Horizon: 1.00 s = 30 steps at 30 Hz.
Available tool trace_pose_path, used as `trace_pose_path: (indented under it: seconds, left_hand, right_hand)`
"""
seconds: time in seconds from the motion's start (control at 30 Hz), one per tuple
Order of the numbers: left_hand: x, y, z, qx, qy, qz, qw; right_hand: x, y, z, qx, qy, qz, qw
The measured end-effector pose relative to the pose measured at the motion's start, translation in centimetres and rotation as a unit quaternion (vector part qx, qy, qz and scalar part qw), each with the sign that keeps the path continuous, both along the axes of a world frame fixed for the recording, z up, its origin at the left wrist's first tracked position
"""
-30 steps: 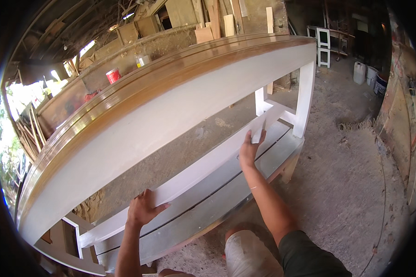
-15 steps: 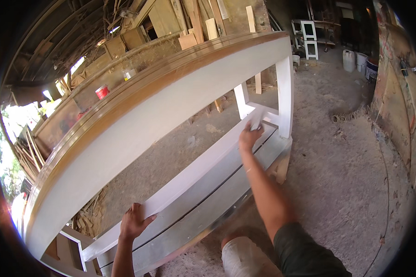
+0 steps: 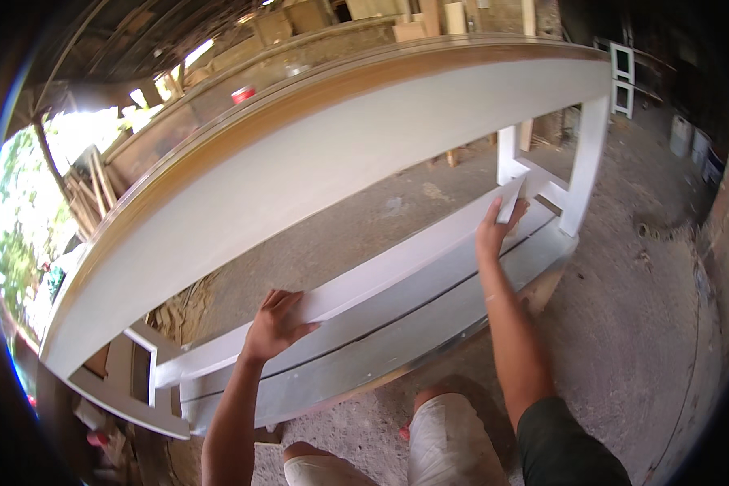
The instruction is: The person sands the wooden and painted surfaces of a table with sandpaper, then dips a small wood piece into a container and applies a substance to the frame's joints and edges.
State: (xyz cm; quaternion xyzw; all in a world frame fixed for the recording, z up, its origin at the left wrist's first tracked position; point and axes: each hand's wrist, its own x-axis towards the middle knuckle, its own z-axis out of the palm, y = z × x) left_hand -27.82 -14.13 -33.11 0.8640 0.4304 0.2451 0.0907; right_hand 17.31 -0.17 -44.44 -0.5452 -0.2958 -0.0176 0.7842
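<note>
A long white table frame with a brown top [image 3: 364,77] stretches across in front of me, its broad white apron [image 3: 316,170] facing me. Below runs a white rail [image 3: 381,271]. My left hand [image 3: 275,326] is closed over that rail, fingers across its upper edge and thumb on the near side. Toward the rail's right end, my right hand [image 3: 494,229] pinches a thin white folded sheet [image 3: 511,199], held against or very near the rail; its kind is unclear. Grey slats [image 3: 429,312] with a dark gap between them lie just below both hands.
At the right stands a white table leg [image 3: 586,162]. A red tub [image 3: 243,94] sits beyond the tabletop, and wood offcuts [image 3: 89,190] lean at the left. White containers [image 3: 680,136] and a white stool-like frame [image 3: 621,81] are at the far right on the dusty floor [image 3: 624,324].
My view has turned left, so the table sits farther right. My right hand with the sheet stays near the rail's right end; my left hand still grips the rail.
</note>
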Motion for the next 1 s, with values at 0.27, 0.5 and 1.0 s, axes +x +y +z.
trace_pose_path:
  seconds: [0.27, 0.5, 1.0]
  left_hand:
    - [-1.9, 1.3, -0.9, -0.134, -0.539, -0.069, 0.829]
    - [-11.8, -6.1, -1.7, 0.04, 0.052, 0.171, 0.983]
    - [-8.8, -4.4, -1.4, 0.0, 0.107, 0.249, 0.963]
  right_hand:
    - [-36.9, -14.3, 1.7, -0.131, -0.476, 0.109, 0.863]
    - [-16.3, -6.1, 7.4, -0.456, -0.437, 0.352, 0.691]
    - [19.3, 4.2, 16.2, -0.657, -0.531, 0.166, 0.508]
